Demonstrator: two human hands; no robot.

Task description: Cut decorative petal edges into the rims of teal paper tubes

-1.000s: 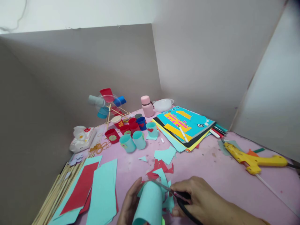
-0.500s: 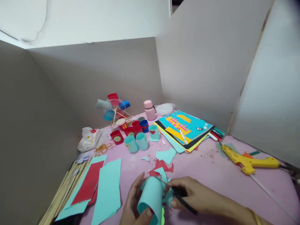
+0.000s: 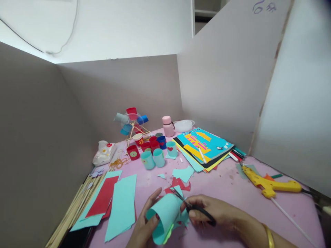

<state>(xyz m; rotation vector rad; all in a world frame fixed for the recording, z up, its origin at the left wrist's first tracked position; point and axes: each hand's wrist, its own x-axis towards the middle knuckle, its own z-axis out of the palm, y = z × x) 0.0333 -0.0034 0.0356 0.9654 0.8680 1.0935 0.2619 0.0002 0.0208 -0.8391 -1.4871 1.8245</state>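
At the near middle of the table, my left hand is closed around a turquoise paper cup, tilted with one open end toward me. A scalloped light green paper piece sits on its lower side. My right hand grips black-handled scissors. Their blades are parted and lie at the cup's far edge; whether they touch the paper I cannot tell. Beneath and behind lie turquoise scraps and red scraps.
Turquoise sheets and a red sheet lie left, beside wooden sticks. Several paper cups stand behind, near a paper wheel model and pink bottle. A yellow glue gun lies right, by stacked papers.
The cup has turned in my left hand, its near opening swinging left. The scissors have shifted, with their blades now showing apart above the cup's far edge. The camera view has tilted slightly up.
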